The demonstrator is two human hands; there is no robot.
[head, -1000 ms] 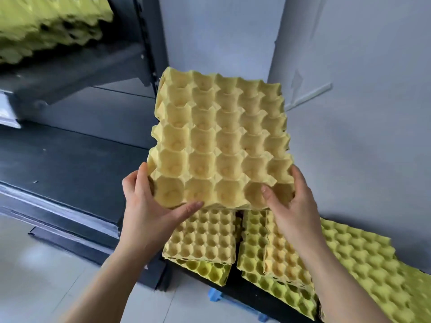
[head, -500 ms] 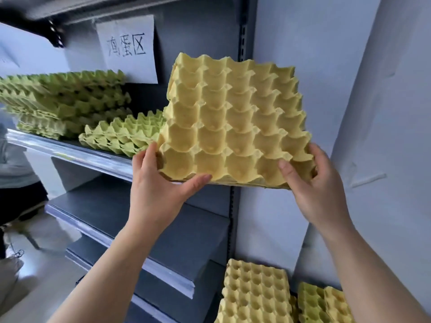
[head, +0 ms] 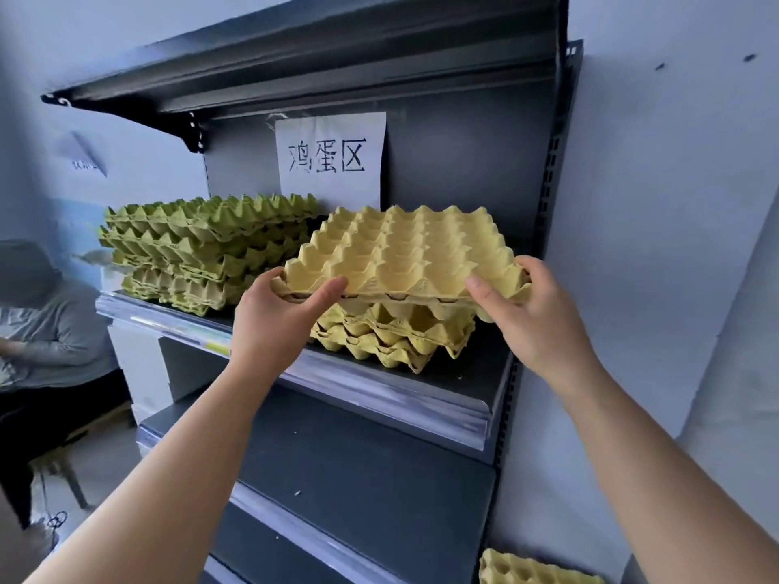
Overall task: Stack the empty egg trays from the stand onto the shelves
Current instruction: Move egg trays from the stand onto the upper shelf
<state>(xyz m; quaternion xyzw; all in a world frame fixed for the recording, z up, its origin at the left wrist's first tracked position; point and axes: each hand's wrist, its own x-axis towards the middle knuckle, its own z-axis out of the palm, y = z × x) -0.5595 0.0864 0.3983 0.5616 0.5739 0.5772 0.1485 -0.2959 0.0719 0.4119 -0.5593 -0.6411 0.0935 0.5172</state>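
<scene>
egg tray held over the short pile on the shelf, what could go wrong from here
The tray, gripped by the left hand and right hand at its near edge only, might land askew on the short pile and not nest. That pile sits near the front lip of the shelf, so a push could slide it off. The tray's left corner may snag the taller green pile.

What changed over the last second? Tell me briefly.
The yellow tray rose from over the low stacks to the shelf, levelling out above the short stack there. Unchanged: left hand and right hand grip its near edge.
</scene>
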